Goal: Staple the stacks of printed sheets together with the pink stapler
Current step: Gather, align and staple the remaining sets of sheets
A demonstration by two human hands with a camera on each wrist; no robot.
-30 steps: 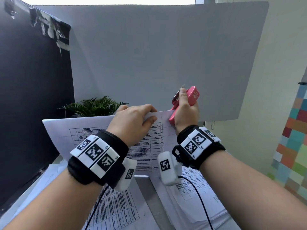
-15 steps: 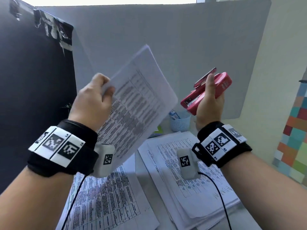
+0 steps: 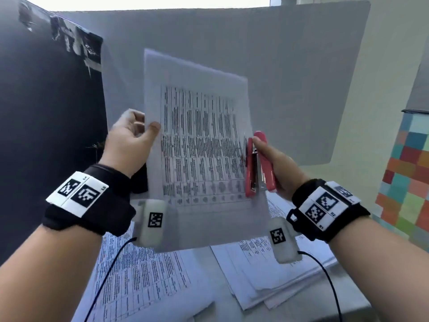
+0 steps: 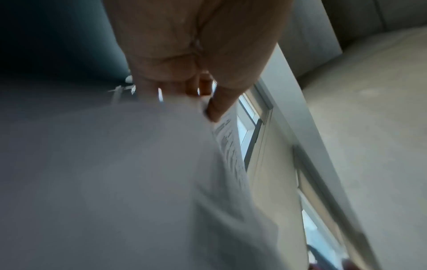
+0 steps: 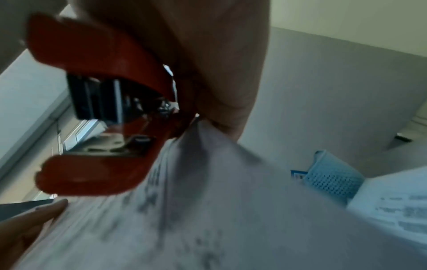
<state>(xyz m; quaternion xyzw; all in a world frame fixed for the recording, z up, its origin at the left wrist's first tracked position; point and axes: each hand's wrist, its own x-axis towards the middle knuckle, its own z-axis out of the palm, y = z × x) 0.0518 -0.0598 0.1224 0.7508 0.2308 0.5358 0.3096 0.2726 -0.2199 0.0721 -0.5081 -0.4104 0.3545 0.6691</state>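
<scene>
A stack of printed sheets (image 3: pixel 199 147) is held up in the air, its printed side facing me. My left hand (image 3: pixel 133 133) pinches its left edge, thumb on the front and fingers behind; the left wrist view shows the thumb on the sheets (image 4: pixel 138 173). My right hand (image 3: pixel 274 166) grips the pink stapler (image 3: pixel 258 166), which stands upright against the stack's right edge. In the right wrist view the stapler (image 5: pixel 97 109) has its jaws apart, beside the sheets (image 5: pixel 208 210). Whether the paper sits between the jaws, I cannot tell.
More printed sheets lie on the table below, one pile at the left (image 3: pixel 139 282) and a looser pile at the right (image 3: pixel 274 275). A grey partition (image 3: pixel 232 43) stands behind and a dark panel (image 3: pixel 46 112) at the left. A blue mesh cup (image 5: pixel 332 175) stands on the table.
The left hand has turned the stack from a tilt at the left to upright and centred. The right hand has brought the stapler down and left to the stack's right edge.
</scene>
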